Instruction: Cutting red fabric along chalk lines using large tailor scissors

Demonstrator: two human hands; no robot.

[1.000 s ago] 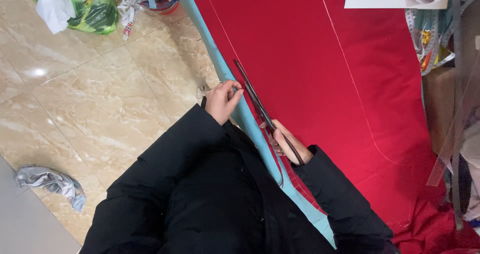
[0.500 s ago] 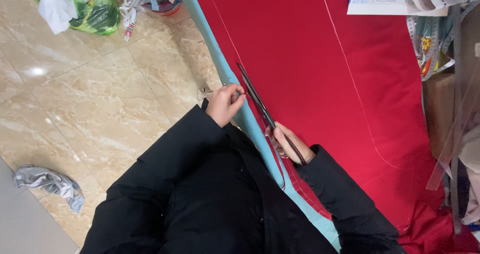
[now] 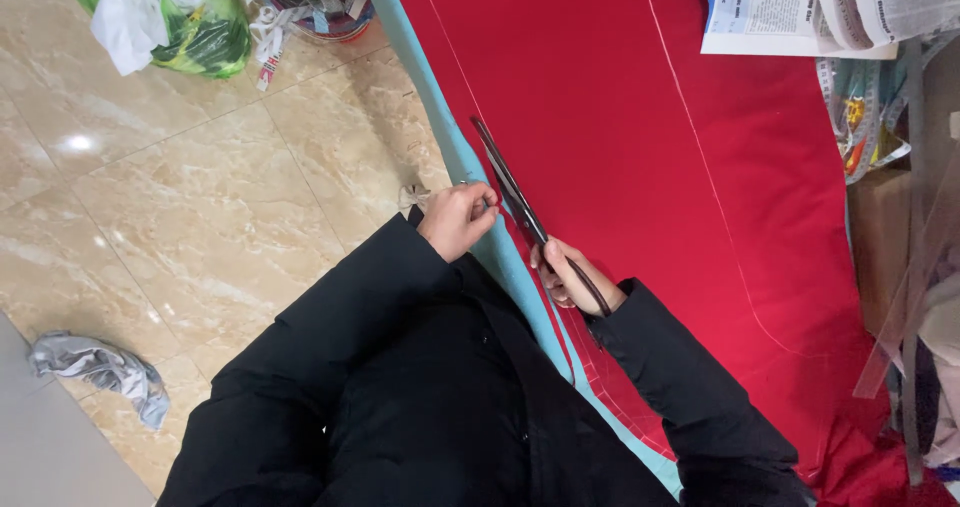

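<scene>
Head view: red fabric (image 3: 620, 167) spread flat, marked with pale chalk lines.
Right hand (image 3: 570, 277): closed round dark, long-bladed scissors (image 3: 520, 202), tips toward 11 o'clock.
Left hand (image 3: 458, 217): pinching the fabric's edge along the teal table rim (image 3: 440, 127).

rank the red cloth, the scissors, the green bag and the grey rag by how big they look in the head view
1. red cloth, by far the largest
2. green bag
3. scissors and grey rag: they look much alike, the scissors long and thin and partly hidden in the right hand, so no ranking between them
</scene>
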